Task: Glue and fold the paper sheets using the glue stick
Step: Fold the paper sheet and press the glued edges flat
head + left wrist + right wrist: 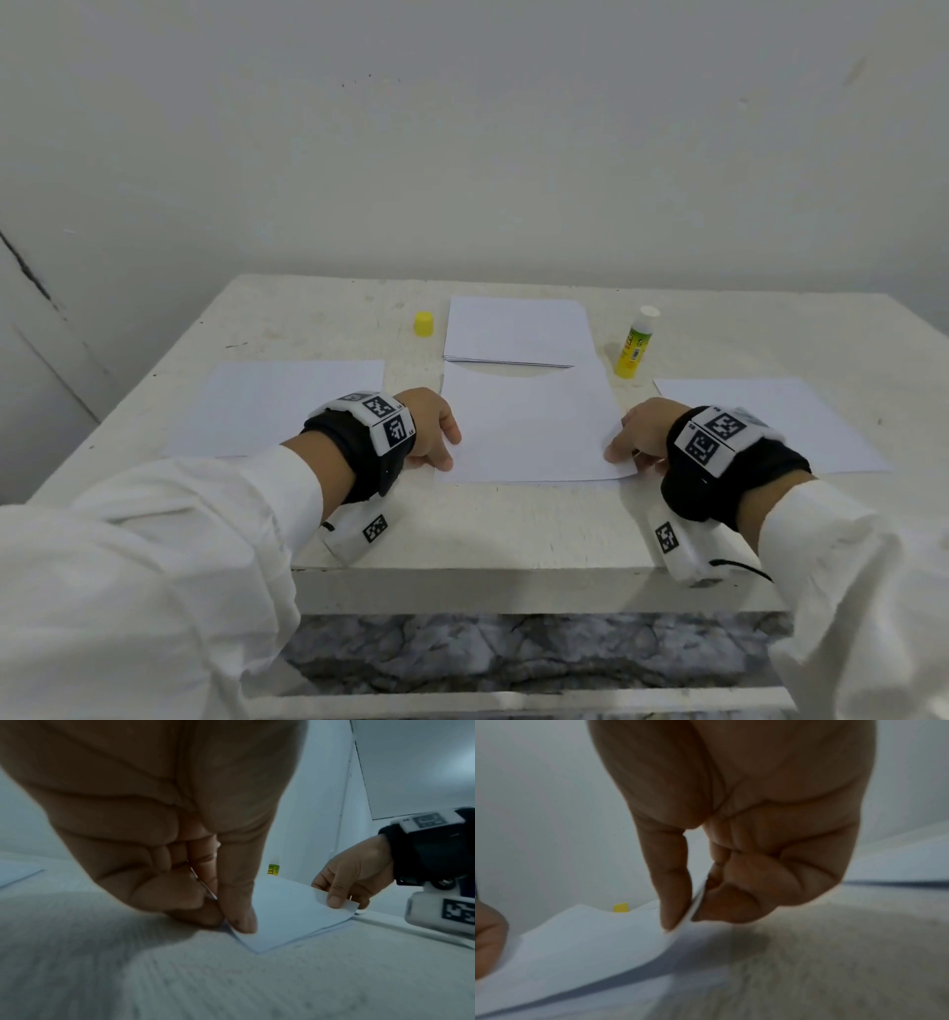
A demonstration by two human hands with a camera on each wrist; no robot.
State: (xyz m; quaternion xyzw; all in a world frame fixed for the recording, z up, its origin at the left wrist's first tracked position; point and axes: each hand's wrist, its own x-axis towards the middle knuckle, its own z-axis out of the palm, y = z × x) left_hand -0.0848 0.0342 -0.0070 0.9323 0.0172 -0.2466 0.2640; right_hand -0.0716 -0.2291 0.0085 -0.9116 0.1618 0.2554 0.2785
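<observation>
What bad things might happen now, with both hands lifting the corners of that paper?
The right hand pinches its corner of the middle sheet higher than the left hand does, so the fold may come out crooked. The glue stick stands open, its yellow cap off, so it could dry or tip if the rising paper brushes it.
</observation>
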